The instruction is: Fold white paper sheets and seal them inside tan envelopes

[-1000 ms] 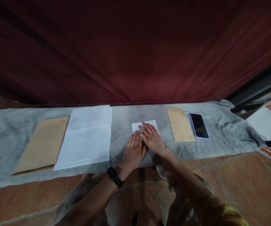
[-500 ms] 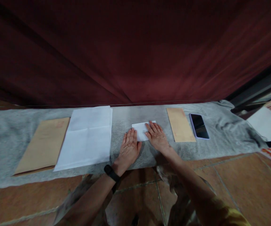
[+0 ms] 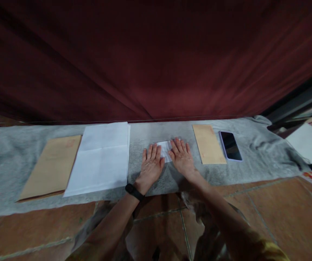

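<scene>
Here we are in the head view, and it's all happening at the middle of the gray cloth (image 3: pixel 270 154): a small white paper (image 3: pixel 165 149) lies there, squarely between two hands. On its left side, the left hand (image 3: pixel 152 165), palm down, grip wide and flat, fingers stretched toward the far side, fingertips over the paper's left end. Across from it, the right hand (image 3: pixel 182 157), just as flat, fingers a little spread, covers the right end. Neither is pinching; the middle of the paper shows bright in the gap. A black wristband (image 3: pixel 134 191) sits on the left wrist.

Look left now: a stack of large white sheets (image 3: pixel 101 159), a crease running across the top one, and right up against it, farther left, a pile of brown envelopes (image 3: pixel 51 165). Over to the right, near the right hand, a single tan envelope (image 3: pixel 209 145) lies flat, with a phone (image 3: pixel 230 145) just beside it, dark screen up. A dark red drape (image 3: pixel 156 61) hangs along the far side; terracotta tiles (image 3: pixel 281 206) fill the near side.
</scene>
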A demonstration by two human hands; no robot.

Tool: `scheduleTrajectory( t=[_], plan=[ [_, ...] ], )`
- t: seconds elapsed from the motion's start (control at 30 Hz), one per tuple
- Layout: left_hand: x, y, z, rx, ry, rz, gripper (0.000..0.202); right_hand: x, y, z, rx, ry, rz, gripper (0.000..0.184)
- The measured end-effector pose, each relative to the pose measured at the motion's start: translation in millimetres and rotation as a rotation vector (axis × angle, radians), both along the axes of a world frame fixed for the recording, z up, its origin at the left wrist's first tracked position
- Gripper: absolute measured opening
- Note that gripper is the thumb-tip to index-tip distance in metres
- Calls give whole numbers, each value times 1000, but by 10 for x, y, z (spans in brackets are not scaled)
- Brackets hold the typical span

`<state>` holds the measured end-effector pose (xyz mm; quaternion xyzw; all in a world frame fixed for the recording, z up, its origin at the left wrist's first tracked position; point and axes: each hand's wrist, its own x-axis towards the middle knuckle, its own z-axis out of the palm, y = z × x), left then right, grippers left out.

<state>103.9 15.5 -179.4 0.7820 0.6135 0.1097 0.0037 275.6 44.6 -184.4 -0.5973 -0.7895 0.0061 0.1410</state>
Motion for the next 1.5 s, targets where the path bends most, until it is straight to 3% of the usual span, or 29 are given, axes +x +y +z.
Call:
scheduleTrajectory(
  t=[0.37, 1.0, 1.37, 1.5],
  plan=[
    [-36, 41, -35, 13, -4, 18, 60, 89, 8, -57, -54, -18, -12, 58],
    [-215, 23, 3, -6, 22, 28, 57, 288, 43, -119, 10, -95, -59, 56],
    [-243, 20, 18, -28, 34, 27, 57, 423, 39, -45, 10, -69, -109, 55],
    [-244, 21, 44, -50, 36, 23, 57, 290, 27, 46, 24, 15, -25, 57]
  ],
)
